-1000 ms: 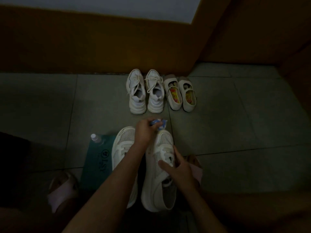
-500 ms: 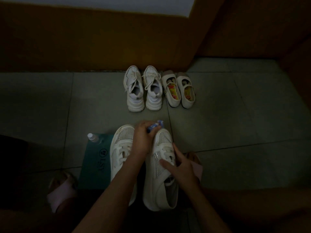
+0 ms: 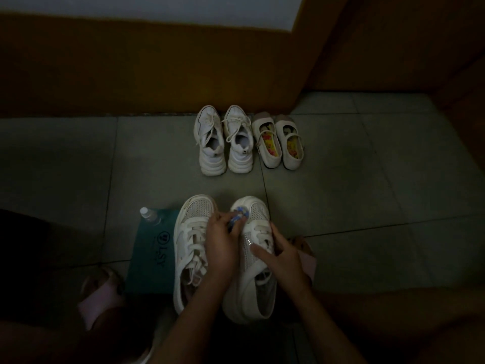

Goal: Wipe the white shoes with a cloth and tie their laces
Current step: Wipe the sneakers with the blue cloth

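Your left hand [image 3: 223,243], clenching the cloth [image 3: 238,219], has drawn back off the toe of the shoe [image 3: 252,292]; your right hand [image 3: 284,260] grips its side. Wiping continues.

We wear pale pink slippers, each with a broad band across the foot: the left slipper [image 3: 101,298] in plain sight, the right slipper [image 3: 308,262] half hidden. Our forearms run bare down to the left grip [image 3: 223,245] and right grip [image 3: 284,262].
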{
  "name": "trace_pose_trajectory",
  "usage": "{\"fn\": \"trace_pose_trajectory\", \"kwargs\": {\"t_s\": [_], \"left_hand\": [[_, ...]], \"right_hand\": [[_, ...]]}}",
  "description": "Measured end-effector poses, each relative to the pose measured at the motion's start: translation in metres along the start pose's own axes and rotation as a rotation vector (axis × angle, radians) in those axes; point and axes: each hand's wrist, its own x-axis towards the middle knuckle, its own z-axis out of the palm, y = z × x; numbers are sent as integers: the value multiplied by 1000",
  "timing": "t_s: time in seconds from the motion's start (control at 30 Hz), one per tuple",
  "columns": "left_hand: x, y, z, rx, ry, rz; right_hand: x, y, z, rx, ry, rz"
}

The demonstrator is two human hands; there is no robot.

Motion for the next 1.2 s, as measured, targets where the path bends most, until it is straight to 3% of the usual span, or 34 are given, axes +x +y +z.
{"fn": "trace_pose_trajectory", "kwargs": {"t_s": [0.47, 0.97, 1.1, 1.2], "left_hand": [[-24, 0, 5, 71, 99, -22], [-60, 4, -4, -89, 45, -75], [-23, 34, -15, -175, 141, -37], [19, 45, -13, -133, 123, 16]], "right_hand": [[-1, 1, -8, 10, -31, 6], [-3, 3, -15, 46, -24, 7], [-3, 5, -16, 65, -10, 32], [-2, 4, -14, 42, -31, 21]]}}
